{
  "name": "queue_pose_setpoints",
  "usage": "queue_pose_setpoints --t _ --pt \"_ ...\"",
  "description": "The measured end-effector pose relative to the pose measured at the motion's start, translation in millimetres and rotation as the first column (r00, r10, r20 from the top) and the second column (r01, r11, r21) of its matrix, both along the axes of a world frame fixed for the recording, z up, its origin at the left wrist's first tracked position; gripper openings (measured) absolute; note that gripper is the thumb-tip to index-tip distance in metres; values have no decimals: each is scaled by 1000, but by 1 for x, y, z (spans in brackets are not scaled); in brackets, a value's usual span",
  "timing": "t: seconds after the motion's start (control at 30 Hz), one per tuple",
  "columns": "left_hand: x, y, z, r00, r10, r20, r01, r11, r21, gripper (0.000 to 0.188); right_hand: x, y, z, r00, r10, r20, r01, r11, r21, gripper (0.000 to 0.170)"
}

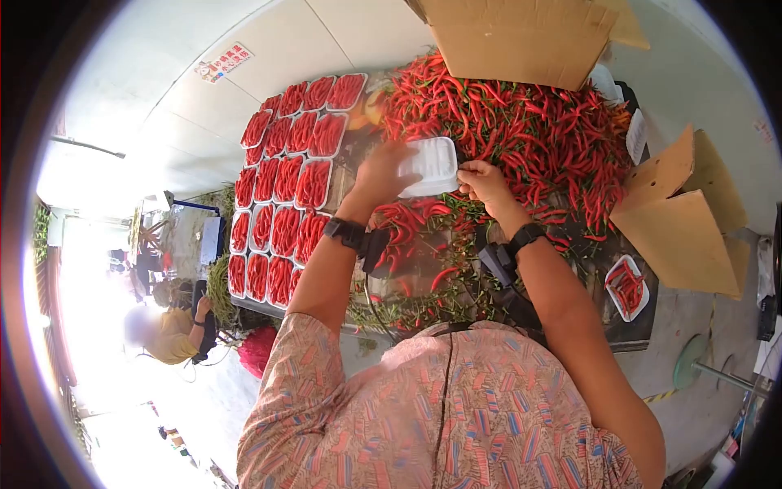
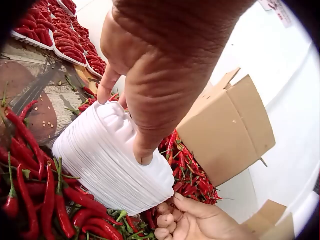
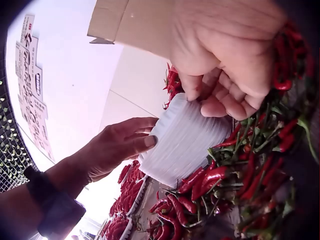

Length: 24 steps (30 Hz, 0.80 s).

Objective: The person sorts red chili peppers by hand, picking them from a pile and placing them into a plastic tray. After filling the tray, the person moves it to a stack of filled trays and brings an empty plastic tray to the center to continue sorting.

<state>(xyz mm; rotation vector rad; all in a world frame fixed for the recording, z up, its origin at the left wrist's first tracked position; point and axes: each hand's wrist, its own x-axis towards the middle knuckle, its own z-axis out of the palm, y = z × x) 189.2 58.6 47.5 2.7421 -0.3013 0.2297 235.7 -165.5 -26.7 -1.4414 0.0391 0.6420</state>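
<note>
A thick stack of nested white plastic trays (image 1: pixel 437 163) stands among loose red chili peppers (image 2: pixel 45 185). My left hand (image 1: pixel 383 173), blurred in the head view, grips the top of the stack. In the left wrist view its thumb lies inside the uppermost tray (image 2: pixel 117 125), with fingers over the far rim. At the opposite corner my right hand (image 3: pixel 225 65) pinches the upper rim between thumb and curled fingers. No peppers show in the uppermost tray.
Rows of pepper-filled trays (image 1: pixel 287 179) cover the table's left side. A large pepper heap (image 1: pixel 521 130) lies behind the stack, below a cardboard box (image 1: pixel 513 41). Another open box (image 1: pixel 684 220) and one part-filled tray (image 1: pixel 626 287) are at right. Another person (image 1: pixel 175 334) is at far left.
</note>
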Motion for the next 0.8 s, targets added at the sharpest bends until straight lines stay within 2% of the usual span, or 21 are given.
queue_pose_setpoints --t 0.1,0.2,0.27,0.3,0.4,0.47,0.5,0.63,0.8 --pt "-1 0 3 1000 -8 -5 8 1000 0 45 2 -1 -3 1000 9 -5 -9 998 69 25" --pt "1 1 4 999 -19 -32 20 1000 21 45 4 0 3 1000 13 -26 -12 999 36 23" --pt "2 2 4 998 -31 -48 34 998 46 46 6 2 14 999 29 -27 -31 997 -72 20" --pt "2 1 6 998 -21 -57 23 999 41 45 7 5 12 999 28 -29 -30 997 -70 20" --pt "4 0 6 998 -23 -59 25 999 42 49 9 12 -1 999 0 43 3 998 -60 19" --pt "3 -3 7 998 -32 -53 35 998 47 53 10 18 -17 985 -105 134 100 994 43 19" --pt "2 -9 10 999 -6 -52 11 994 104 59 9 18 -13 985 -107 132 101 994 46 19" --pt "6 -32 17 995 65 -73 -46 968 245 76 3 14 5 994 -95 60 89 992 93 14" --pt "11 -40 17 990 98 -97 -63 946 318 80 0 5 3 998 -27 -62 32 996 83 13"
